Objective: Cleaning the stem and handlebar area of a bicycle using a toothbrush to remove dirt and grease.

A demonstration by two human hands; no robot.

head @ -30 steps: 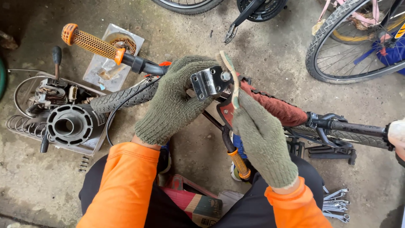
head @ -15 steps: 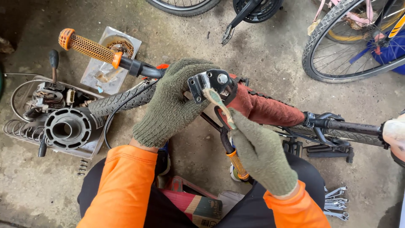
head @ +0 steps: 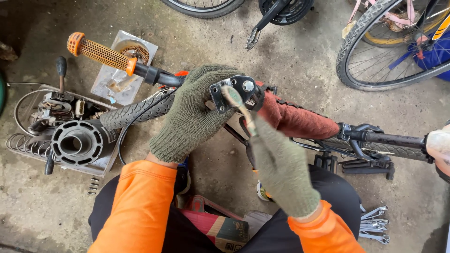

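The left hand is clamped round the black stem clamp on the handlebar, above the floor. The right hand pinches what may be a thin tool. Rigid, heavy metal; hold the bar.

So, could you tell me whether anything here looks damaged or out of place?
Yes, one thing: the handlebar carries mismatched grips, an orange perforated grip on one end and a pale, worn one on the other. The left hand holds the black stem clamp. Loose parts lie on the concrete floor.
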